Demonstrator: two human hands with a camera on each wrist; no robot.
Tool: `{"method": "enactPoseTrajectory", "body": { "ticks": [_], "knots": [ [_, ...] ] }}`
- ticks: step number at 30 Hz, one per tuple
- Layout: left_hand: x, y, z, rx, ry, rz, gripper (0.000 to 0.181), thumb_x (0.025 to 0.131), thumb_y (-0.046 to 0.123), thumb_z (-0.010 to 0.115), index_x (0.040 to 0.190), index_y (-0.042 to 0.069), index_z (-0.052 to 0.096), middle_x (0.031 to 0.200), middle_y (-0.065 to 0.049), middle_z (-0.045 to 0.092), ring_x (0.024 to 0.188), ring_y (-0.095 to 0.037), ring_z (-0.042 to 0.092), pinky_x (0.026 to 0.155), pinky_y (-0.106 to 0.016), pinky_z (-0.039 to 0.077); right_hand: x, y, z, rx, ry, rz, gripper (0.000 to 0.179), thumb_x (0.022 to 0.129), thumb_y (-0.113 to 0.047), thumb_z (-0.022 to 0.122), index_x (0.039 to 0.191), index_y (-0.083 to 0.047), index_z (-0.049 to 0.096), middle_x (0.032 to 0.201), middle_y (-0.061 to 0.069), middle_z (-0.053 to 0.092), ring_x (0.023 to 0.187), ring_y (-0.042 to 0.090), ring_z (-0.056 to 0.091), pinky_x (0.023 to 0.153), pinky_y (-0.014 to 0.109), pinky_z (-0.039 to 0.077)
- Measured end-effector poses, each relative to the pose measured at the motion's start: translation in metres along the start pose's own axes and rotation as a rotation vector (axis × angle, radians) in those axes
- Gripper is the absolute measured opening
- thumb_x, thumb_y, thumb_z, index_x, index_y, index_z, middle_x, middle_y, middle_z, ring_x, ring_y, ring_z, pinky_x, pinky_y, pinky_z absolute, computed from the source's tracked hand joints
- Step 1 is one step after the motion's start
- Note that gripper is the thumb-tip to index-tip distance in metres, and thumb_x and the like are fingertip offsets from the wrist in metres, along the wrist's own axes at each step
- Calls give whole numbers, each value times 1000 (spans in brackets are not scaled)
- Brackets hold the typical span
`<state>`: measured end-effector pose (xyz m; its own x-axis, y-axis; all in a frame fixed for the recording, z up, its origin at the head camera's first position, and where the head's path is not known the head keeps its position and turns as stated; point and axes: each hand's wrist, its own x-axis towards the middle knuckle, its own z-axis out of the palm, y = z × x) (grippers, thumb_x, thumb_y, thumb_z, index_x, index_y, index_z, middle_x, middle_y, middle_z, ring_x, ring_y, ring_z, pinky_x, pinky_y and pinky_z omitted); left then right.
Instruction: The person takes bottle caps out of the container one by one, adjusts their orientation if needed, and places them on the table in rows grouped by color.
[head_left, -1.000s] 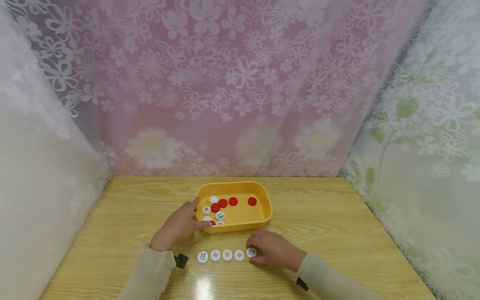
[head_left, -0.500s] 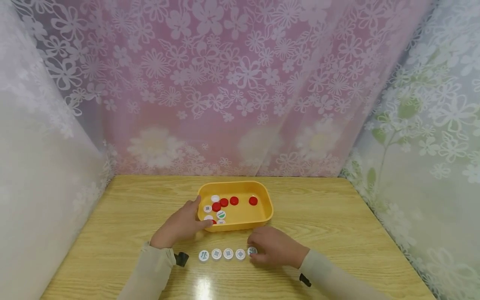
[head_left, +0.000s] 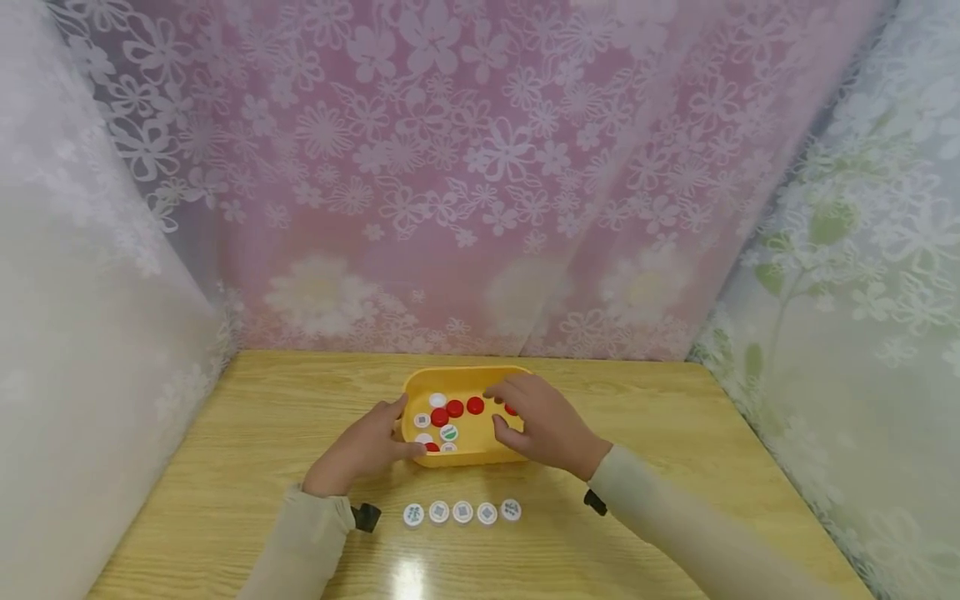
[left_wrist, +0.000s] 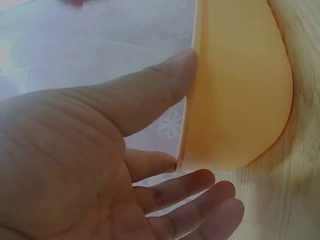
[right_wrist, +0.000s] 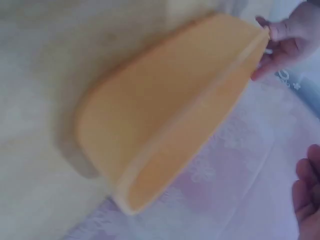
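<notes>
In the head view a yellow plastic tub (head_left: pixel 480 458) holds several red bottle caps (head_left: pixel 476 405) and white caps (head_left: pixel 422 421), some with printed faces. My left hand (head_left: pixel 360 450) grips the tub's left end, its thumb (left_wrist: pixel 172 75) on the near rim and the index fingertip at the far part. My right hand (head_left: pixel 551 425) hovers over the tub's right part, thumb and fingers apart, holding nothing; it partly covers one red cap. In front of the tub, a row of several white printed caps (head_left: pixel 462 512) lies on the table.
The wooden table (head_left: pixel 660 500) reaches back to a pink flowered curtain (head_left: pixel 450 167). Pale flowered cloth hangs at both sides, the right curtain (head_left: pixel 840 292) showing green leaves. A black wrist strap piece (head_left: pixel 367 517) sits beside the left sleeve.
My right hand has let go of the rightmost white cap in the row and moved up over the tub. My left hand keeps its grip on the tub's left end.
</notes>
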<state>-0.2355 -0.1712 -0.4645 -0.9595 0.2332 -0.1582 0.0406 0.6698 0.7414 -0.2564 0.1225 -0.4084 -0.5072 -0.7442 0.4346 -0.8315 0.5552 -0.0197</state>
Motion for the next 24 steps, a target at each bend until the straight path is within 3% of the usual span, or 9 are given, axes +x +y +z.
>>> {"method": "enactPoseTrajectory", "body": {
  "ticks": [7,11,13,16,19,22,24],
  "knots": [
    [-2,1,-3,32,5,-13,97,89,44,81,165,13,28,161,-22,36,144,-42,41,113,-62,36,64,15,8,-142,-403,0,42,95,-27,77,133,-14,64,118,1,64,100,18,61,94,33,53],
    [-1,0,-2,20,5,-11,98,89,45,81,165,13,28,160,-22,38,142,-40,44,112,-60,37,92,21,23,-185,-566,2,35,97,-27,75,129,-16,67,116,0,66,97,17,63,91,31,54],
    [-1,-1,0,10,11,-13,98,88,43,82,164,13,28,158,-21,40,140,-39,47,112,-59,38,103,22,34,-194,-629,23,31,98,-25,73,127,-17,68,114,-1,67,95,16,64,89,30,55],
    [-1,-2,1,-5,15,-6,97,88,40,83,164,12,29,157,-20,43,138,-38,49,111,-58,40,113,23,54,-270,-722,22,32,101,-23,70,132,-18,68,114,0,71,95,16,67,90,32,57],
    [-2,-1,2,-10,15,8,97,88,39,83,164,11,30,157,-19,44,137,-36,50,110,-57,42,119,24,72,-355,-793,37,27,101,-27,70,127,-19,72,106,-1,74,88,16,68,89,33,58],
    [-2,0,1,-11,16,18,96,89,37,83,164,10,29,157,-16,45,135,-34,53,108,-55,44,124,25,88,-363,-794,101,23,100,-38,69,109,-18,76,87,-3,72,74,15,64,82,29,58],
    [-1,0,0,-13,16,25,95,89,35,83,163,9,29,156,-15,47,132,-32,55,107,-54,45,127,26,99,-313,-778,153,26,100,-42,68,102,-17,76,78,-5,66,68,14,60,76,27,56]
  ]
}}
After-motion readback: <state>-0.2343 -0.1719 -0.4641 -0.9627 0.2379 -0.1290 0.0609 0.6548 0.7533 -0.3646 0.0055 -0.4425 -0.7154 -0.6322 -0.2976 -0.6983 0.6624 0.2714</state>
